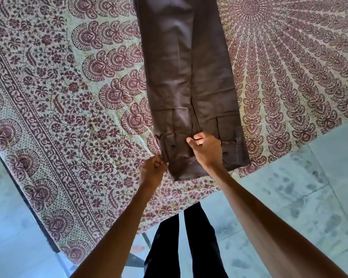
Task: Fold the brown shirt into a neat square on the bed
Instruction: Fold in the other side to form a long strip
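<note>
One brown shirt, left hand, right hand pinching hem

- A bedroom in a home, by the look of it.
- A bed fills the view from 9 to 2 o'clock, spread with a cream cover printed in maroon paisley and flowers.
- Pale, mottled floor tiles show at 4 and 8 o'clock.
- A dark metal bed frame edges the cover at 8 o'clock.

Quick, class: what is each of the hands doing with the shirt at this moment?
Left hand: closed, pinching the near left corner of the brown shirt.
Right hand: closed, gripping the shirt's near end by the sleeve cuffs.
</note>
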### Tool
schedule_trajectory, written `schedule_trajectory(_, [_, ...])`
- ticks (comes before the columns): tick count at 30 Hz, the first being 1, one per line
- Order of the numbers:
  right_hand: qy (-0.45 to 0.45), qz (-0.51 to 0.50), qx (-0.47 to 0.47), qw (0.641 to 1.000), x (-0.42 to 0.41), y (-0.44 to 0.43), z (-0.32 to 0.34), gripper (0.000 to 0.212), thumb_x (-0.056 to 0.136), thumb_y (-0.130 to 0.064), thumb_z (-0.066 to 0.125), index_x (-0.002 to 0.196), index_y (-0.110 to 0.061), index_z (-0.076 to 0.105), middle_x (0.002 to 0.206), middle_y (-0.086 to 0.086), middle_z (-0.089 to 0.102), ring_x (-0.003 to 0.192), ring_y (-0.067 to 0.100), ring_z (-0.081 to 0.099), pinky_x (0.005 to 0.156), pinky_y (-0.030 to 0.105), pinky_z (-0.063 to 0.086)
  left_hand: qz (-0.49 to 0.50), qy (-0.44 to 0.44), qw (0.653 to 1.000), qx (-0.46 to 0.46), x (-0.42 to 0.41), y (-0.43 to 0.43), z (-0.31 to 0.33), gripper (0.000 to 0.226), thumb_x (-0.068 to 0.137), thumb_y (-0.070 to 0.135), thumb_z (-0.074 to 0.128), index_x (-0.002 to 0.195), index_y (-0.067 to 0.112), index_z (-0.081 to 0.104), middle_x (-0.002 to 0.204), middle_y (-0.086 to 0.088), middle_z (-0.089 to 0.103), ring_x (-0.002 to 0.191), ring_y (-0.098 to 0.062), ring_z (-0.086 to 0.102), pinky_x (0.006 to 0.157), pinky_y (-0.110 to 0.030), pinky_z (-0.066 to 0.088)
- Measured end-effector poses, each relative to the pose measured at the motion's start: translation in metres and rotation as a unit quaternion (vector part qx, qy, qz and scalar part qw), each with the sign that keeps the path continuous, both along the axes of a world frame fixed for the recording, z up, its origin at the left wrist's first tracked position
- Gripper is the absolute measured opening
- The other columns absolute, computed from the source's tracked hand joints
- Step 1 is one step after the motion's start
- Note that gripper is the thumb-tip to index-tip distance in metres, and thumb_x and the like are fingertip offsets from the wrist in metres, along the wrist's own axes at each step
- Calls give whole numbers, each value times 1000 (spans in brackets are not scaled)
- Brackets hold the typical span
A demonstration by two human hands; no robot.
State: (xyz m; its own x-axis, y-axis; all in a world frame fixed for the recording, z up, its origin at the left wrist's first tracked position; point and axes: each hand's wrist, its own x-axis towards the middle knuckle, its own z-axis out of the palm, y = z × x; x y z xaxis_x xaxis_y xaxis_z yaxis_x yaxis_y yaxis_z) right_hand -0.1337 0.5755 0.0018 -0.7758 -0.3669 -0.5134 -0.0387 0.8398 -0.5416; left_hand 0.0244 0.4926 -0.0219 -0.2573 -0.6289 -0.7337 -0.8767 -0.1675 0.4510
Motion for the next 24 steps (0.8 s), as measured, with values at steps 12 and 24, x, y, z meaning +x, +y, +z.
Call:
schedule_trajectory(12, [-11, -38, 79, 996, -1, -11, 9, 11, 83, -24, 69, 82, -14, 73, 82, 11, 74, 80, 29, 71, 60, 28, 50, 57, 56, 995, -54, -32, -23, 19, 14, 98, 14, 40, 96, 12, 53, 81, -6, 63, 72, -25, 64, 58, -35, 51])
schedule_trajectory(24, [65, -1, 155, 986, -7, -1, 14, 20, 83, -38, 69, 91, -19, 73, 90, 9, 74, 86, 31, 71, 69, 32, 52, -21, -10, 998, -64, -37, -23, 12, 16, 82, 20, 71, 89, 12, 58, 79, -3, 66, 67, -22, 64, 48, -18, 38])
